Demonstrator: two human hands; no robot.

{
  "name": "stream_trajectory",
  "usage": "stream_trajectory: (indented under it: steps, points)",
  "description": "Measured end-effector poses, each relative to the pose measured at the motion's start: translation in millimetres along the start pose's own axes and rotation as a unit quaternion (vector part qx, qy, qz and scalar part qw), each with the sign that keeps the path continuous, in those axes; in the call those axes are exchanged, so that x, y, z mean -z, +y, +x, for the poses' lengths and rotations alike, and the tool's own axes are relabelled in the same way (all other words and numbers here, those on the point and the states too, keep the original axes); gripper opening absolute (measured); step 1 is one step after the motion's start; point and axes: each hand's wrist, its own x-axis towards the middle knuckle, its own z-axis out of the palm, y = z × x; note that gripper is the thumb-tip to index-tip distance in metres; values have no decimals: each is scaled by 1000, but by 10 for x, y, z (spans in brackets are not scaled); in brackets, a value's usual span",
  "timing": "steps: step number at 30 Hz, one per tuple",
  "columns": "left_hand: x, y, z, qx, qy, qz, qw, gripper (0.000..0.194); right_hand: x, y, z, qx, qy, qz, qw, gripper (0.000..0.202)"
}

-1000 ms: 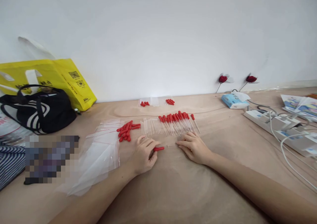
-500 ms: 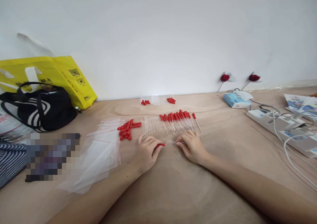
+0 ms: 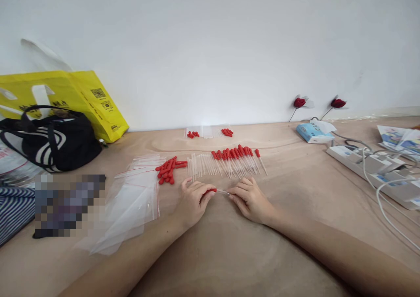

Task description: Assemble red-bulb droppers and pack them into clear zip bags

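My left hand is closed on a red rubber dropper bulb, its open end pointing right. Between thumb and fingers, my right hand pinches a thin clear dropper tube. The tube's left end meets the mouth of the bulb; how deep it sits I cannot tell. Just beyond my hands lies a row of bare clear tubes. To their right are several droppers with red bulbs fitted. A heap of loose red bulbs lies left of the tubes.
Clear zip bags lie beside my left forearm. More red bulbs rest on a clear bag by the wall. At left stand a yellow bag and a black bag. Tissues and a power strip with cables are at right.
My right hand has moved slightly left with the tube. The gap between tube and bulb has closed, and the two now meet.
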Motion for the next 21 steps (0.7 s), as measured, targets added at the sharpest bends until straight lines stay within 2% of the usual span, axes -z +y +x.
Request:
stream_trajectory:
  steps: [9, 17, 21]
  points:
    - [2, -2, -32, -9, 1, -10, 1000, 16, -5, -49, -3, 21, -6, 1, 1000, 18]
    - [20, 37, -52, -58, 1, 4, 998, 16, 2, 12, 41, 116, 24, -93, 989, 21]
    - [22, 59, -59, -67, 8, -2, 998, 18, -5, -36, 39, 78, 25, -56, 995, 20]
